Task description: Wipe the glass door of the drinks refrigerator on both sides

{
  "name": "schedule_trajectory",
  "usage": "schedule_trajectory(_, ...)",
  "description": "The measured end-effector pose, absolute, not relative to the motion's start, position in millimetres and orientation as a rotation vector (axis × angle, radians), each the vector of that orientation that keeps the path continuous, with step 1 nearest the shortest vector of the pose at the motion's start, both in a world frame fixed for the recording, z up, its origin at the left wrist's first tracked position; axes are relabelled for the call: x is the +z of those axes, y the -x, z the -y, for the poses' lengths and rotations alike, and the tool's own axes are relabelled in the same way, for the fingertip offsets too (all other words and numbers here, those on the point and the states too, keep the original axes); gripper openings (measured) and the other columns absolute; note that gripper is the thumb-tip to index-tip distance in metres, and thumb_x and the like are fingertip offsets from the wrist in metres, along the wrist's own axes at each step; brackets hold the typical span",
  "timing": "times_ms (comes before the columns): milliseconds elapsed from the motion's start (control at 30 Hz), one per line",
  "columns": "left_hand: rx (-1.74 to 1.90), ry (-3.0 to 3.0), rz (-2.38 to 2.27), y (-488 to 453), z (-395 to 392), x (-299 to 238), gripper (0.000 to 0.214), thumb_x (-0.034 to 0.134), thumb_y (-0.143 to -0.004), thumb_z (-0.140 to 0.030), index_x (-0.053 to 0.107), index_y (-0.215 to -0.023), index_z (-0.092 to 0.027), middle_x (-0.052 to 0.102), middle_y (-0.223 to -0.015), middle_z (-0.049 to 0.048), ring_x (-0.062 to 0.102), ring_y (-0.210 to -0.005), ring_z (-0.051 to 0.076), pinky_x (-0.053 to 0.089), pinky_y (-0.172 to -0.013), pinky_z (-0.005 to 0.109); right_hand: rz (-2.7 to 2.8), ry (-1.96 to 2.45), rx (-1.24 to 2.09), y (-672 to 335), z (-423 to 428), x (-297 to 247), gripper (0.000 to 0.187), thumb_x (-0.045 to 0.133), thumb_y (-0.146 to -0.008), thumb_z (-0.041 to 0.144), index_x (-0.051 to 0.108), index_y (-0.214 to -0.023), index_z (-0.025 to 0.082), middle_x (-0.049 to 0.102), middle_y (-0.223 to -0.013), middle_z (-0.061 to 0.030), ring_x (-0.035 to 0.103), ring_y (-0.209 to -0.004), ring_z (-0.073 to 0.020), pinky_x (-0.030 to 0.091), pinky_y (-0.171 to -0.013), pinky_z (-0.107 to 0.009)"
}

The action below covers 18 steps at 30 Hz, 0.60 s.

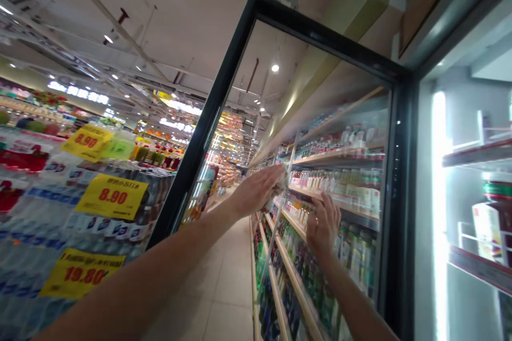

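Note:
My left hand (258, 190) reaches across to the open glass door (344, 117) of a drinks fridge. Its fingers lie stretched and flat against the pane. A pale blurred patch (281, 178) sits at the fingertips; I cannot tell whether it is a cloth or glare. To the right and slightly lower, my right hand (323, 221) rests flat on the same glass with fingers spread, a ring on one finger. The door has a black frame (208, 117) and stands swung out into the aisle.
Through the glass run long chiller shelves of bottles (340, 181). The lit fridge interior (480, 213) with bottles is on the right. Stacked bottled water with yellow price tags (112, 196) stands on the left. A tiled aisle floor (228, 277) runs ahead.

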<state>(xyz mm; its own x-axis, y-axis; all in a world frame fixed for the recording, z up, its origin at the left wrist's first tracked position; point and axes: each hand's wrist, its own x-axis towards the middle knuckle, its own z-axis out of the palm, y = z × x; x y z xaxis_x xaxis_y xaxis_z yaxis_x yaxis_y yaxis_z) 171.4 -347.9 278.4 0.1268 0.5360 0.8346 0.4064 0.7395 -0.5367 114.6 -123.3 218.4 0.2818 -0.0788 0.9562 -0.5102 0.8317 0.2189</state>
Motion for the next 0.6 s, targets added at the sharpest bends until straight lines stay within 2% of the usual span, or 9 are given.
schedule_trajectory(67, 0.094, 0.782, 1.443, -171, 346, 279, 0.038, 0.038, -0.09, -0.02, 0.041, -0.128, -0.013, 0.048, -0.134, 0.0137, 0.039, -0.129, 0.018, 0.04, -0.103, 0.035, 1.244, -0.677, 0.331, -126, 143, 226, 0.041, 0.039, -0.088, 0.022, 0.046, -0.128, 0.019, 0.044, -0.139, -0.0141, 0.039, -0.13, -0.0267, 0.034, -0.103, -0.053)
schedule_trajectory(167, 0.069, 0.699, 1.389, -175, 347, 280, 0.035, 0.043, -0.088, -0.024, 0.048, -0.122, -0.015, 0.056, -0.125, 0.0127, 0.047, -0.122, 0.022, 0.041, -0.101, 0.041, 1.248, -0.976, 0.441, -142, 185, 243, 0.049, 0.033, -0.089, 0.018, 0.034, -0.138, 0.02, 0.04, -0.142, -0.0112, 0.039, -0.131, -0.0216, 0.039, -0.104, -0.045)
schedule_trajectory(267, -0.009, 0.691, 1.406, -184, 355, 276, 0.044, 0.045, -0.085, -0.025, 0.041, -0.128, -0.014, 0.058, -0.122, 0.0129, 0.052, -0.116, 0.02, 0.04, -0.101, 0.039, 1.268, -0.937, 0.522, -151, 222, 257, 0.05, 0.029, -0.091, 0.02, 0.029, -0.141, 0.019, 0.04, -0.142, -0.0109, 0.034, -0.133, -0.0199, 0.035, -0.107, -0.045)
schedule_trajectory(433, -0.096, 0.612, 1.341, -197, 372, 266, 0.055, 0.04, -0.086, -0.019, 0.025, -0.138, -0.018, 0.048, -0.135, 0.0109, 0.041, -0.129, 0.019, 0.024, -0.111, 0.045, 1.384, -0.703, 0.397, -159, 251, 276, 0.046, 0.033, -0.091, 0.028, 0.037, -0.136, 0.021, 0.035, -0.145, -0.01, 0.023, -0.138, -0.0235, 0.023, -0.109, -0.053)
schedule_trajectory(600, -0.12, 0.363, 1.345, -191, 369, 267, 0.052, 0.038, -0.089, -0.023, 0.026, -0.14, -0.019, 0.04, -0.142, 0.0133, 0.031, -0.135, 0.023, 0.022, -0.111, 0.049, 1.469, -0.594, 0.263, -147, 207, 328, 0.041, 0.037, -0.089, 0.028, 0.044, -0.13, 0.025, 0.035, -0.146, -0.0069, 0.026, -0.136, -0.0246, 0.018, -0.108, -0.057)
